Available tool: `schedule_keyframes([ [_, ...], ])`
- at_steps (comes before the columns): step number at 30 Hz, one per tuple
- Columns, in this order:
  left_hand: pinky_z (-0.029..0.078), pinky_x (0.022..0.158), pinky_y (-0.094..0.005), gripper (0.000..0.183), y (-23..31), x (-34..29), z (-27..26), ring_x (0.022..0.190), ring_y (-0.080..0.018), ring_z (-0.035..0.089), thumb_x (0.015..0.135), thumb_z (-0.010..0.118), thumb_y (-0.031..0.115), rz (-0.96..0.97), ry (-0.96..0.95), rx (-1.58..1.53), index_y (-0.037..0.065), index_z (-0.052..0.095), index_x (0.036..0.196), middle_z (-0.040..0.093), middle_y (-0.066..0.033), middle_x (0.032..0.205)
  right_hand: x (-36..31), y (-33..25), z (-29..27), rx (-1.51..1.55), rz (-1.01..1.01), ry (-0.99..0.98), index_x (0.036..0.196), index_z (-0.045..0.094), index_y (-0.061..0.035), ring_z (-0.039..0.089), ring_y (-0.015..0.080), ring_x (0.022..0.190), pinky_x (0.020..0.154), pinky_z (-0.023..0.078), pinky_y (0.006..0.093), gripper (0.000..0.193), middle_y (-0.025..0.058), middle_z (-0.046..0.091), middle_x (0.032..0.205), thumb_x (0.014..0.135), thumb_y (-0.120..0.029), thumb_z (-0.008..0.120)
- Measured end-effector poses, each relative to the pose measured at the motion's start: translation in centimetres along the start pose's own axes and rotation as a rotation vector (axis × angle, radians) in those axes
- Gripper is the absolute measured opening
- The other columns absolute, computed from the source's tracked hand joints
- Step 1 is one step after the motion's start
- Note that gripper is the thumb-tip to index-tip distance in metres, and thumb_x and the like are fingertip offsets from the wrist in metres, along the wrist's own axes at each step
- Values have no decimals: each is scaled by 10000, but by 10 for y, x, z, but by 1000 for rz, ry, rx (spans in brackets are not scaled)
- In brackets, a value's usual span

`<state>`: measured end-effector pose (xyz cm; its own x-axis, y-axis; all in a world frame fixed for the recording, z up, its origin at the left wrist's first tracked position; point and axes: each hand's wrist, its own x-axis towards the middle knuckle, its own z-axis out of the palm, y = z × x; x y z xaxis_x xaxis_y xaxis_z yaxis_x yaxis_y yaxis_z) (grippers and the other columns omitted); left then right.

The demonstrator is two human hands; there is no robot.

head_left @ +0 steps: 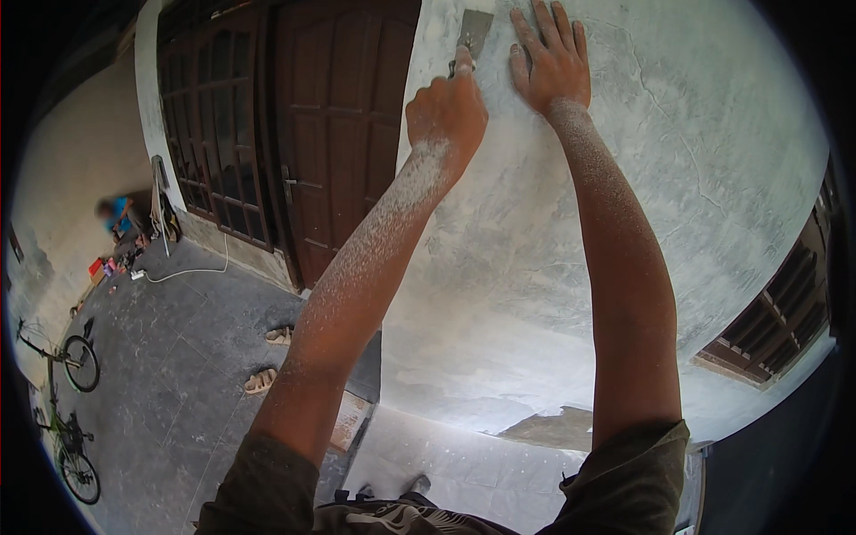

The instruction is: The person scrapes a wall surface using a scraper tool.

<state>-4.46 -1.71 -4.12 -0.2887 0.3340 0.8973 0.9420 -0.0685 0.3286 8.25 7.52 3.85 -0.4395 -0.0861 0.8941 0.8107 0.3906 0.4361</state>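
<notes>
High up in front of me, my left hand (448, 114) is wrapped round the handle of a putty knife (477, 29). Its index finger stretches along the tool toward the wide grey blade, which lies against the white-grey wall (508, 259) near its left edge. Just right of the blade, my right hand (551, 64) lies on the wall with fingers spread, holding nothing. White dust covers both hands and forearms, thickest on the left. Fine cracks and patchy plaster show on the wall; low down, a bare brownish patch (553, 426) has a ragged edge.
Left of the wall stand a brown wooden door (334, 134) and a barred window (214, 116). Sandals (260, 382), a white cable (192, 271) and bicycles (78, 459) are on the dark tiled floor. A person (120, 217) in blue sits far left. Another window (771, 321) is at right.
</notes>
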Motion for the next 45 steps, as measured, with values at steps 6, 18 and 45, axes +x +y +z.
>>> schedule_keyframes([
  [6,578,664,-474,439,-4,-16,2,756,-355,711,997,492,271,13,-87,3,135,516,1414,695,-171,804,-1,5,-2,-11,3,-6,1445,480,-86,248,322,1488,1225,171,481,558,141,337,1584,911,-236,543],
  [18,579,677,-471,449,-12,-18,8,762,-351,713,996,498,269,49,-76,10,137,504,1424,695,-163,797,-4,4,3,-28,5,1,1453,469,-90,243,322,1491,1228,164,474,585,144,332,1587,895,-242,554],
  [45,578,697,-495,450,1,15,-2,795,-376,713,995,496,254,42,-51,4,124,496,1426,707,-182,852,1,-3,-3,-2,9,-34,1474,438,-88,208,318,1503,1235,134,468,608,144,294,1603,908,-277,557],
])
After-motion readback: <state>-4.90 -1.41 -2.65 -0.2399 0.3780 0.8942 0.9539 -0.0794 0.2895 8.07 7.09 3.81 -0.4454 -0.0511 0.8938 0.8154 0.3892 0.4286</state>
